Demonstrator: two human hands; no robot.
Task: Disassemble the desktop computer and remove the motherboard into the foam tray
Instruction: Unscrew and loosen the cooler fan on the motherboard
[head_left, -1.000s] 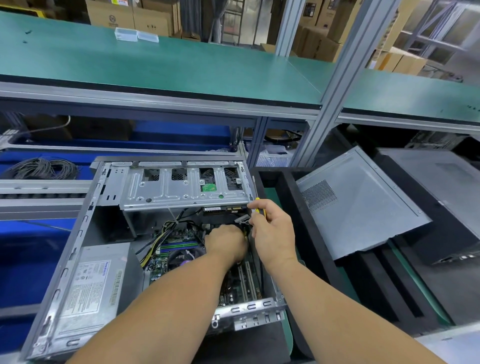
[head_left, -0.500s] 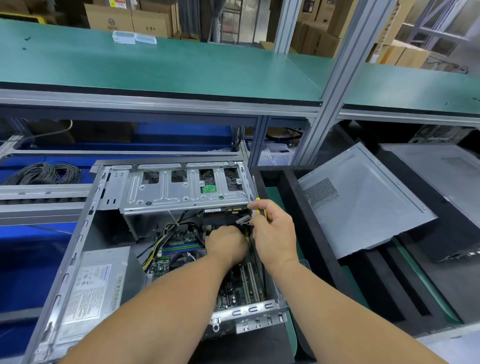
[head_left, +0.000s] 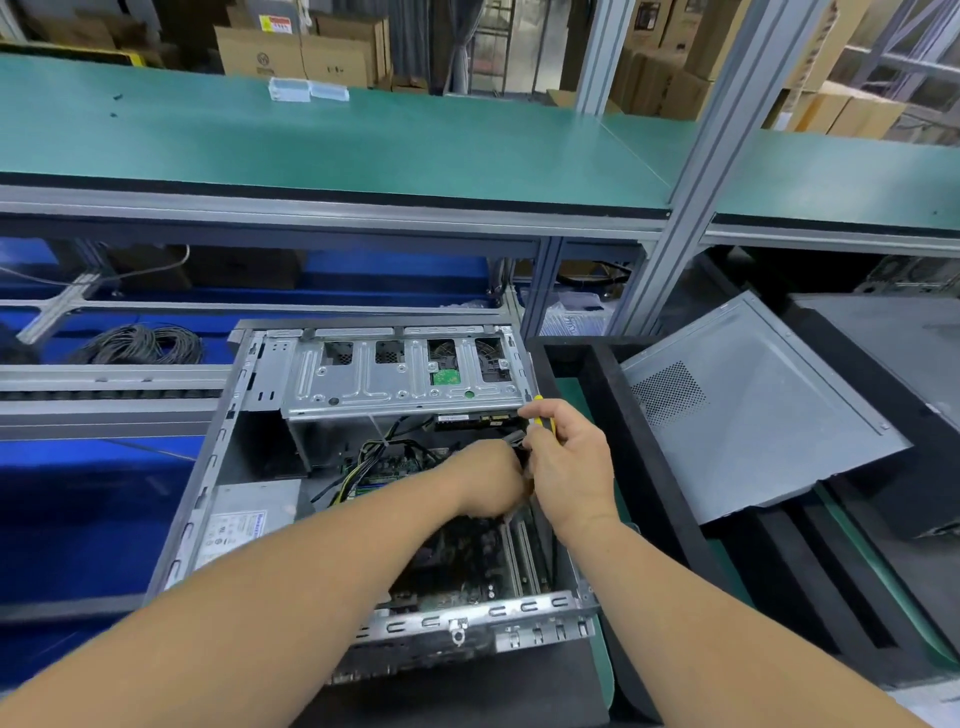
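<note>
A: Far left, what is logged?
B: Coil of black cable on the blue shelf. Next right, the open computer case lies on its side; power supply sits in its near-left corner, drive cage spans the far end.

A: Motherboard?
B: The motherboard sits in the case floor, partly hidden under the forearms.

A: Hands?
B: The left hand curls down among the cables just below the cage; what it grips cannot be told. The right hand touches it and is clamped on a yellow-handled tool.

A: Further right?
B: The black foam tray lies just beside the case, a grey side panel resting tilted across it
</note>
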